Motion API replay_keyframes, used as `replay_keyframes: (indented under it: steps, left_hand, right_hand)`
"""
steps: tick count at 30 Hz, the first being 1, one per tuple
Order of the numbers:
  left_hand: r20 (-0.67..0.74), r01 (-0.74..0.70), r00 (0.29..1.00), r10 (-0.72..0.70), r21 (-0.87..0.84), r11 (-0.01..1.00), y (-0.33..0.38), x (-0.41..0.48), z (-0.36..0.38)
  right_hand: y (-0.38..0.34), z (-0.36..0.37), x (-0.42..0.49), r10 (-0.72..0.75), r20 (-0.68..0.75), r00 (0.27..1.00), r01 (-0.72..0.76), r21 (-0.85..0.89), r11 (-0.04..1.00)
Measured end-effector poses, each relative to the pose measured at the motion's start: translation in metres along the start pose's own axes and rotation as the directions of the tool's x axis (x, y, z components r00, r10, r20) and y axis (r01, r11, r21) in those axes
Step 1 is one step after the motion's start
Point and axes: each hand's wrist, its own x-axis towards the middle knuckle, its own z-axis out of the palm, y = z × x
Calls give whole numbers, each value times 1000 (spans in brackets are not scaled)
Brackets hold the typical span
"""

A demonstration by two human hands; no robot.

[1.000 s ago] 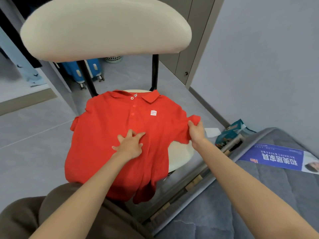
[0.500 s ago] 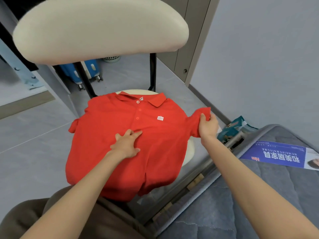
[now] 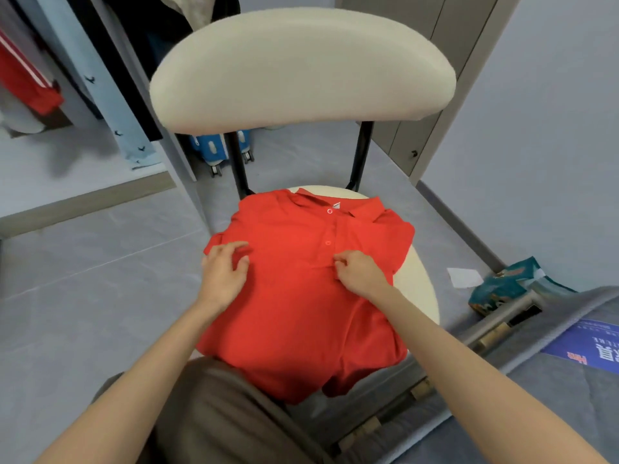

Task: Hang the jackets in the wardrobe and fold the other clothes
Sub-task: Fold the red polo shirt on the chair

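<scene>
Nearest the camera, a lap in brown trousers (image 3: 214,416) sits under 2 bare forearms that reach forward over a red polo shirt (image 3: 301,323). The shirt lies front up on the cream seat (image 3: 423,289) of a chair, collar toward the backrest, its hem hanging off the seat's near edge onto the trousers. The left hand (image 3: 225,274) rests on the shirt's left shoulder area, fingers spread and bent with their tips on the cloth, gripping nothing. The right hand (image 3: 361,273) has its fingers curled and pinches a bit of the fabric just below the button placket. To the right, a grey mattress (image 3: 549,406) carries a blue leaflet (image 3: 591,349). On the floor beyond it lie a teal packet (image 3: 499,291) and a white slip of paper (image 3: 465,277). The padded cream backrest (image 3: 301,68) rises behind the shirt, with a blue suitcase (image 3: 212,149) past the chair's legs. At far left, a pale blue garment (image 3: 107,95) and a red garment (image 3: 23,78) hang in an open wardrobe.
</scene>
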Motion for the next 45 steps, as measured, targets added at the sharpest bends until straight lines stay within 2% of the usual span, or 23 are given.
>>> replay_keyframes:
  steps: [2, 4, 6, 8, 9, 10, 11, 14, 18, 21, 25, 28, 30, 32, 34, 36, 38, 39, 42, 45]
  left_hand:
    - [-69, 183, 979, -191, -101, 978, -14, 11, -7]
    - [-99, 363, 912, -398, -261, 895, -27, 22, -12]
    - [23, 542, 806, -592, -431, 721, -36, 31, -14]
    - [278, 715, 658, -700, -525, 463, -41, 40, -13]
    - [403, 778, 583, -706, -527, 342, -41, 43, -13]
    - [491, 816, 533, -689, -516, 263, -42, 47, -14]
    - [540, 833, 511, -669, -503, 230, -45, 50, -13]
    - [591, 838, 509, -626, -507, 203, -55, 63, -4]
    - [613, 809, 466, -638, -587, 26, -67, 83, 2]
    - [560, 764, 517, -647, -643, 53, -72, 93, 3]
    - [417, 549, 704, -574, -833, 69, -75, 103, -10]
    - [232, 410, 829, -509, -871, 271, -70, 103, -26]
    - [103, 291, 922, -373, -821, 491, -58, 99, -35]
    - [38, 133, 987, -155, -735, 665, -38, 88, -38]
    - [114, 9, 990, 82, -634, 773, -20, 74, -28]
    - [333, -85, 910, 248, -435, 896, -12, 57, -10]
    - [532, -148, 815, 230, -193, 970, -11, 40, 10]
    - [562, -171, 800, 212, -126, 977, -11, 33, 17]
    - [460, -160, 869, 182, -87, 983, -3, 24, 24]
    - [468, -151, 876, 116, 38, 988, 0, 30, 24]
  right_hand:
    - [-19, 1, 7, -41, -43, 998, 42, 4, 999]
    - [-41, 2, 18, -133, -14, 991, 133, 16, 991]
    - [-63, 6, 31, -208, 24, 978, 207, 20, 978]
    - [-83, 12, 44, -275, 41, 961, 275, 9, 961]
    - [-92, 16, 51, -308, 57, 950, 309, -9, 951]
    - [-99, 20, 58, -330, 77, 941, 333, -31, 942]
    - [-105, 25, 65, -336, 99, 937, 342, -52, 938]
    - [-111, 38, 83, -292, 167, 942, 312, -110, 944]
    - [-107, 50, 94, -327, 180, 928, 364, -251, 897]
    - [-103, 44, 98, -339, 178, 924, 372, -208, 905]
    - [-99, 40, 100, -309, 166, 936, 328, -102, 939]
    - [-93, 40, 96, -264, 131, 956, 268, -8, 963]
    - [-88, 35, 92, -143, 117, 983, 101, 308, 946]
    - [-81, 24, 88, 11, 72, 997, -52, 602, 797]
    - [-67, 10, 85, 126, -87, 988, -38, 660, 751]
    - [-51, -2, 77, 227, -206, 952, -31, 673, 739]
    - [-36, -10, 67, 276, -247, 929, -66, 623, 779]
    - [-30, -13, 61, 270, -246, 931, -82, 578, 812]
    - [-17, -16, 44, 147, -247, 958, -44, 379, 924]
    - [-5, -18, 33, 5, -315, 949, 30, 107, 994]
